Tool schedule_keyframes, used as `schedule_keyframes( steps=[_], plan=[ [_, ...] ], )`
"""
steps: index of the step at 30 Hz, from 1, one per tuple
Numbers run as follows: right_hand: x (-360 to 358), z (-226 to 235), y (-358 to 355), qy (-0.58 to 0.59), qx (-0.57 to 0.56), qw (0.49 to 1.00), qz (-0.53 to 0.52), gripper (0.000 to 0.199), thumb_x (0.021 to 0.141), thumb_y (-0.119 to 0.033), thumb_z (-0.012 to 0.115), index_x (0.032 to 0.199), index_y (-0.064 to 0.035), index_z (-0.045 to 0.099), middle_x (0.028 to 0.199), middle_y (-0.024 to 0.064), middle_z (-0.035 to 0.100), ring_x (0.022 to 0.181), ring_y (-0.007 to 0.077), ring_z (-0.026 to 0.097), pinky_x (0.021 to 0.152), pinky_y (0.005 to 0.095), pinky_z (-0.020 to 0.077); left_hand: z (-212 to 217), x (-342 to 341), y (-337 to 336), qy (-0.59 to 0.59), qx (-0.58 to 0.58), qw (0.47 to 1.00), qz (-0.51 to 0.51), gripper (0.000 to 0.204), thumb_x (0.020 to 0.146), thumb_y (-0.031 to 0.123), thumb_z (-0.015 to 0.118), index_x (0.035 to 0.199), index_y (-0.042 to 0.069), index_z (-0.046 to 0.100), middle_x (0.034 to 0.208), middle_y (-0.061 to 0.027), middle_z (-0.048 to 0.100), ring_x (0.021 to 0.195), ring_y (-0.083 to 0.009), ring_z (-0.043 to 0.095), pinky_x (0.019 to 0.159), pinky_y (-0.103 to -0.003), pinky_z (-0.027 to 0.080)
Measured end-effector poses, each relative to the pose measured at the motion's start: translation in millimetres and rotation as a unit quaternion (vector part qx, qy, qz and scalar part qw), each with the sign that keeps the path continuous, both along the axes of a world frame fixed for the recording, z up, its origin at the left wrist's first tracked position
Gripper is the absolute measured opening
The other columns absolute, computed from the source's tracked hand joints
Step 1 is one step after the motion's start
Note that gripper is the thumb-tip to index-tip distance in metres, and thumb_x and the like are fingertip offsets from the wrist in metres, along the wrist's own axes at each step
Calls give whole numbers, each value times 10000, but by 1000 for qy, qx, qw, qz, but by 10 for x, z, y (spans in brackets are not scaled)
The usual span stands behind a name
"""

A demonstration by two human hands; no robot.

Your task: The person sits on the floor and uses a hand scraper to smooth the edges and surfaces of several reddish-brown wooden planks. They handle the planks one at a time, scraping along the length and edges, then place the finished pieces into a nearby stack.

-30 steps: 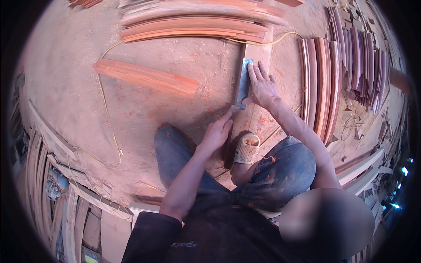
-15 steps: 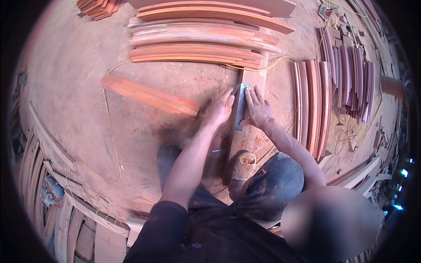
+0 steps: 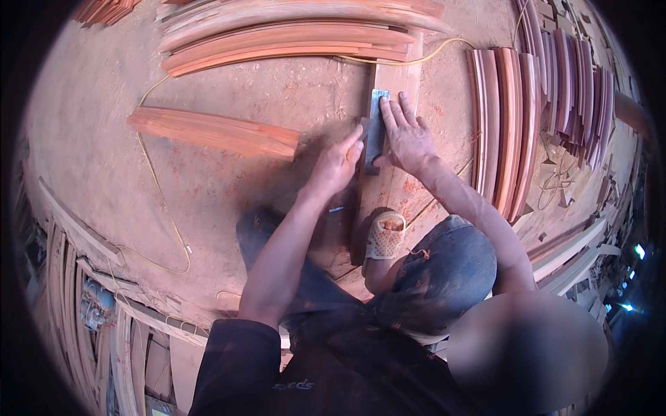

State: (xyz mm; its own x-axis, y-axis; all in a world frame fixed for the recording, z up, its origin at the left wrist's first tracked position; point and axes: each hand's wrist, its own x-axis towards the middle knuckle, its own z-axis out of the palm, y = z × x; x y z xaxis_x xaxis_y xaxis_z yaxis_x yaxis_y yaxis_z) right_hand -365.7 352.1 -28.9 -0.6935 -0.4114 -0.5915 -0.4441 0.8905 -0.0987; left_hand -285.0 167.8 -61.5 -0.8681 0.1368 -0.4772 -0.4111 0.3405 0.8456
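Observation:
A grey flat sanding block (image 3: 377, 128) lies on a long reddish wooden plank (image 3: 388, 166) that runs away from me on the dusty floor. My left hand (image 3: 338, 163) grips the near left edge of the block with bent fingers. My right hand (image 3: 406, 135) presses flat on the plank right beside the block, fingers spread and touching its right edge. My sandalled foot (image 3: 385, 236) rests on the near end of the plank.
A short curved reddish board (image 3: 215, 132) lies to the left. Stacks of curved boards (image 3: 291, 31) lie at the far side and more curved boards (image 3: 513, 104) on the right. A yellow cord (image 3: 156, 187) loops over the floor. Wooden frames (image 3: 104, 326) stand at lower left.
My left hand came forward from near my knee to the block and took hold of it. Both hands and the block shifted along the plank as my head tilted down.

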Motion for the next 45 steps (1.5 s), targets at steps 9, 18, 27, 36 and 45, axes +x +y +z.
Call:
schedule_keyframes(
  steps=[9, 18, 27, 36, 45],
  plan=[
    [13, 61, -14, -1, 0, 1000, 3, 1421, 600, -513, 952, 1656, -42, 128, 1674, 144, 286, 1606, 357, 143, 1183, 575, 395, 88, 1134, -40, -80, 24, 996, -39, 493, 1091, 272, 489, 1543, 74, 484, 1421, -261, 611, 1364, -365, 575, 1138, -405, 447],
    [7, 118, -16, 0, 14, 1000, 9, 1457, 562, -556, 949, 1661, -63, 130, 1684, 132, 275, 1611, 339, 127, 1164, 568, 430, -143, 229, -71, 184, -8, 978, 97, 516, 1110, 349, 476, 1552, 82, 474, 787, -96, 643, 570, -198, 607, 547, -353, 531],
    [-5, 13, 99, 0, -28, 1000, 4, 1428, 557, -566, 938, 1659, -85, 167, 1682, 112, 292, 1609, 328, 142, 1149, 542, 455, -96, -512, 120, -106, 92, 983, 119, 484, 1112, 366, 499, 1566, 198, 484, 610, 22, 470, 416, -104, 446, 369, -302, 406],
    [10, -55, 111, 26, -15, 999, 17, 1440, 557, -585, 929, 1664, -90, 152, 1651, 127, 334, 1603, 334, 180, 1158, 527, 419, -252, 69, 90, 39, -7, 998, 38, 463, 1091, 295, 523, 1507, 94, 536, 1195, -217, 649, 1156, -330, 611, 979, -400, 505],
    [19, -61, 99, 37, 1, 999, 28, 1460, 556, -648, 903, 1668, -104, 130, 1683, 106, 293, 1607, 322, 158, 1178, 553, 399, -4, 1127, 52, -63, 46, 997, 5, 490, 1090, 288, 520, 1551, 127, 480, 1461, -270, 570, 1386, -383, 547, 1136, -420, 439]
  ],
)
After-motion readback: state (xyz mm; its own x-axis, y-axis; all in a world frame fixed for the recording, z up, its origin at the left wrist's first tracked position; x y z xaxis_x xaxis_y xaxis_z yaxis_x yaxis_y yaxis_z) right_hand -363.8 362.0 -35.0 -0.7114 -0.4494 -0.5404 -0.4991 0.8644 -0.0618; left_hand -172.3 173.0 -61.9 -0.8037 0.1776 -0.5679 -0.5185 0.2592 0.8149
